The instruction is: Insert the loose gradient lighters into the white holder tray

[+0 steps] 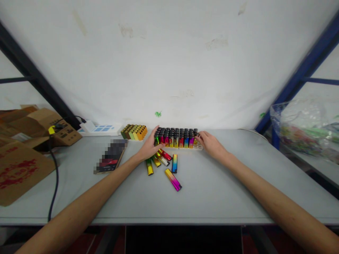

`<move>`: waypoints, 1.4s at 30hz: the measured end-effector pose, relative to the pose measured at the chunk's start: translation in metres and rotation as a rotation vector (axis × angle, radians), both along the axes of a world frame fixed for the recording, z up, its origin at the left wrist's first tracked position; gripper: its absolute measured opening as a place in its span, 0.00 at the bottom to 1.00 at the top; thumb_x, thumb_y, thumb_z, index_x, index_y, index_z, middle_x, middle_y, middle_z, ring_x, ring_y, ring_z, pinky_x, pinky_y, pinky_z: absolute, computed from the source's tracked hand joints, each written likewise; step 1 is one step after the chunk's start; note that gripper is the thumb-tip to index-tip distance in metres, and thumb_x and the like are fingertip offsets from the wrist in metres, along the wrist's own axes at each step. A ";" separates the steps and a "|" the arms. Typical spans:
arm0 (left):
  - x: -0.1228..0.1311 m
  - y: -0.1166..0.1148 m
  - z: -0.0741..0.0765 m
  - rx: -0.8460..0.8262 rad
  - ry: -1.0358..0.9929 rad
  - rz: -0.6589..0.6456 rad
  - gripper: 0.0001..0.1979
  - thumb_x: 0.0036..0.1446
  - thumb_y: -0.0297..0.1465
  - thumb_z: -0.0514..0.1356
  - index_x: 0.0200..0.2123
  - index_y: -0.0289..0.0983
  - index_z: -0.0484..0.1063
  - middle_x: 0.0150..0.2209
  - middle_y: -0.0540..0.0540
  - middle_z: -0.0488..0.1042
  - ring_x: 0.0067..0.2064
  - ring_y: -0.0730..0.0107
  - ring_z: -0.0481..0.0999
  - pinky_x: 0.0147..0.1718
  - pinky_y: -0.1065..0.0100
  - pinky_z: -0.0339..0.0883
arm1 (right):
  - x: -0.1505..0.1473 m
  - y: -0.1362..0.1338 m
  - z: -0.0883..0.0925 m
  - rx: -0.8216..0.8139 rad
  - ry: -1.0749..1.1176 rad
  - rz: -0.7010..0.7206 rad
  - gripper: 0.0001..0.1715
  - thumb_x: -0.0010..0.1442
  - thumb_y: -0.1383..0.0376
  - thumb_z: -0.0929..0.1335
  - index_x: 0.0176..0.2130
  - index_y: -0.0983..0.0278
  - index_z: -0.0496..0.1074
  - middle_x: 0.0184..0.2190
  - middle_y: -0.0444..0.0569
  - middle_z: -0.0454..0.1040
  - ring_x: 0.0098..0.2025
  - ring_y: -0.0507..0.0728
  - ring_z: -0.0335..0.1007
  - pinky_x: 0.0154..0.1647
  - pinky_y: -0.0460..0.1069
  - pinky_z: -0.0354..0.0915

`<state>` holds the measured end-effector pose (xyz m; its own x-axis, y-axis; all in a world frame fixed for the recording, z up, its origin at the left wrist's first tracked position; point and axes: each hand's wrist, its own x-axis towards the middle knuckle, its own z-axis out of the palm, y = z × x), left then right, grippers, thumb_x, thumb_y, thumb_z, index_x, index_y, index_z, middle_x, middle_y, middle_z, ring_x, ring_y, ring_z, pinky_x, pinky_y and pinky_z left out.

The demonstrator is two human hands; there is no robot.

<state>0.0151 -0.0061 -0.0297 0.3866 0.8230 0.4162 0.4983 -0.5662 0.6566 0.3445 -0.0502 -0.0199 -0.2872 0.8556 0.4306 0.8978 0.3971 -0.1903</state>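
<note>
Forearms (87, 203) foremost | lighter rows (175, 137) between left hand (148, 146), right hand (212, 144) | left cups end, hold unclear | right pinches end lighter (195, 141)

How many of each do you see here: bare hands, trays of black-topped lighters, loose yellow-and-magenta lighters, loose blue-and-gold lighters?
Bare hands, left hand and right hand: 2
White tray of upright, black-topped metallic lighters: 1
Loose yellow-and-magenta metallic lighter: 1
Loose blue-and-gold metallic lighter: 1
Total: 5

Left hand (149, 146), right hand (211, 142) — apart
</note>
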 end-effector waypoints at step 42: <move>0.000 -0.002 0.001 0.003 -0.005 0.000 0.48 0.57 0.40 0.63 0.74 0.34 0.42 0.70 0.35 0.59 0.69 0.46 0.62 0.70 0.48 0.52 | -0.028 -0.055 0.004 -0.117 0.323 0.360 0.20 0.74 0.59 0.59 0.61 0.61 0.63 0.40 0.52 0.78 0.39 0.60 0.76 0.43 0.57 0.73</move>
<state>0.0153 -0.0079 -0.0288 0.3844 0.8217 0.4208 0.4954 -0.5682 0.6570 0.3163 -0.1054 -0.0163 -0.4407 0.7746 0.4536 0.5954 0.6305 -0.4980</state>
